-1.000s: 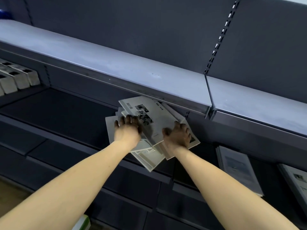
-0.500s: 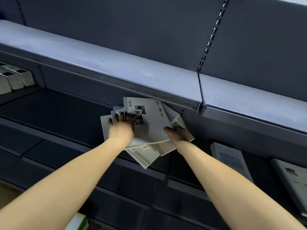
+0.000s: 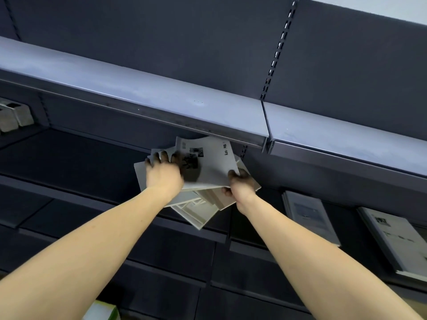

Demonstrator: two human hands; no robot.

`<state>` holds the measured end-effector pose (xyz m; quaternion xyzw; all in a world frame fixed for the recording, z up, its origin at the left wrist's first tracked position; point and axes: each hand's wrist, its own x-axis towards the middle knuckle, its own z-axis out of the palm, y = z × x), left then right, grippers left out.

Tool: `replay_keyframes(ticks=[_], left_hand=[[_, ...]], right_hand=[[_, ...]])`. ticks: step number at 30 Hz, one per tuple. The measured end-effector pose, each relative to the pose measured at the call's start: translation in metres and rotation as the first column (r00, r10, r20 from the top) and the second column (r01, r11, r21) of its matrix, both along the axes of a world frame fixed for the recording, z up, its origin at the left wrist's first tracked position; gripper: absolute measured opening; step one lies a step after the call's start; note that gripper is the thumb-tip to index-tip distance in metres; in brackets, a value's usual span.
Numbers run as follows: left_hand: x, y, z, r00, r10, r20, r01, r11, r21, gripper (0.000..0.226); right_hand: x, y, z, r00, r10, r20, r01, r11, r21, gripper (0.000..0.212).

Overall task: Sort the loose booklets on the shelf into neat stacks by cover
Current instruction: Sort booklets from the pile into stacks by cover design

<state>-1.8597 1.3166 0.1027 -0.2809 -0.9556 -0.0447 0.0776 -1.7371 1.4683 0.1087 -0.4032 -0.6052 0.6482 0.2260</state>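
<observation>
Compared with half a second ago, the top booklet [image 3: 208,162] has been squared more nearly upright on the loose pile of booklets [image 3: 198,211], its far edge now just under the front lip of the upper shelf [image 3: 143,93]; the right hand [image 3: 241,188] has shifted from lying over the pile's right side to gripping its near right corner. The left hand [image 3: 163,174] stays spread, palm down, fingers nearly straight, pressing the left part of the pile. The right hand's fingers are curled round the top booklet's corner — thumb beneath, fingertips on the cover. The pile lies fanned on the dark lower shelf [image 3: 69,162], near the front edge at the right end of that shelf bay, with one booklet's corner overhanging the edge. To the right, in the next bay, a flat stack of booklets [image 3: 309,218] lies beside another stack [image 3: 397,241] at the frame's right edge. Grey boxes [image 3: 16,114] stand at the far left of the lower shelf. The upper shelf's lip hides the far edge of the pile — what lies behind it cannot be told
</observation>
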Motion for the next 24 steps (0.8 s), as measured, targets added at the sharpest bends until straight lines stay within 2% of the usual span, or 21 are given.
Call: replay_keyframes(ticks=[4, 12, 17, 21, 24], left_hand=[[0.003, 0.006, 0.002, 0.999, -0.047, -0.027, 0.047, 0.999, 0.005, 0.061], [0.043, 0.031, 0.003, 0.985, -0.164, -0.043, 0.164, 0.986, -0.002, 0.057], [0.093, 0.055, 0.01, 0.967, -0.252, -0.046, 0.251, 0.968, -0.012, 0.044], [0.144, 0.076, 0.011, 0.952, -0.301, -0.052, 0.3, 0.953, -0.026, 0.043], [0.182, 0.091, 0.009, 0.942, -0.334, -0.039, 0.334, 0.942, -0.022, 0.044]], right_hand=[[0.022, 0.002, -0.005, 0.994, -0.094, -0.059, 0.092, 0.995, -0.043, 0.024], [0.09, 0.022, -0.004, 0.964, -0.255, -0.073, 0.248, 0.965, -0.088, 0.023], [0.147, 0.041, -0.001, 0.945, -0.325, -0.05, 0.323, 0.946, -0.032, 0.023], [0.202, 0.054, -0.004, 0.932, -0.361, -0.025, 0.362, 0.931, 0.056, 0.02], [0.243, 0.066, -0.009, 0.923, -0.384, -0.031, 0.385, 0.922, 0.044, 0.018]])
